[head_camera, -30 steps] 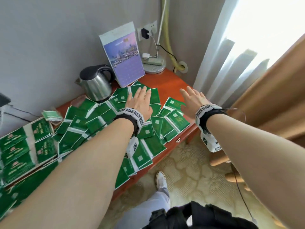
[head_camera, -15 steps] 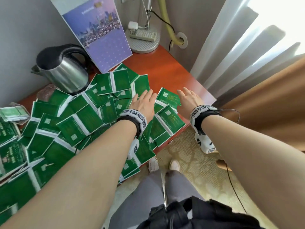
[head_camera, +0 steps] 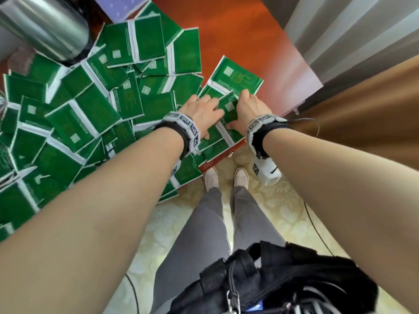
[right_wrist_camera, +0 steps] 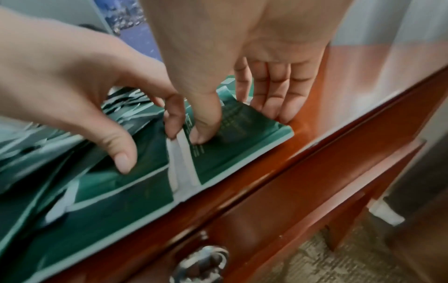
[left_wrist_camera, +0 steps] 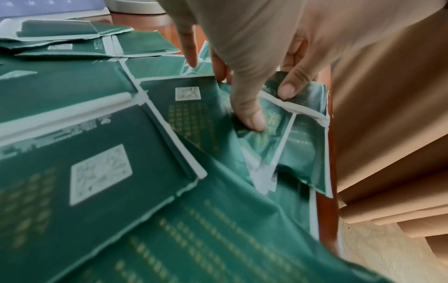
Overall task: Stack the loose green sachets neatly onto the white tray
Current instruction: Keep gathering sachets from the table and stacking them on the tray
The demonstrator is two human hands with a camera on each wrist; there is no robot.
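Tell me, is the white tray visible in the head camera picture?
No: the head view shows only loose green sachets piled on the red-brown table, with the left hand and right hand on them.

We have brought both hands down together: left hand (head_camera: 201, 112) and right hand (head_camera: 247, 109) now pinch one sachet (head_camera: 229, 109) at the table edge.

The setting looked like a hotel room or bedroom. A glossy reddish wooden desk (head_camera: 244, 48) with a metal-handled drawer (right_wrist_camera: 201, 262) filled the upper part of the frame. A steel electric kettle (head_camera: 45, 26) stood at the upper left, beside a purple printed card (head_camera: 120, 5). Sheer white curtains (head_camera: 349, 30) and heavier tan drapes (head_camera: 367, 123) hung at the right. Pale patterned carpet (head_camera: 283, 214) covered the floor below.
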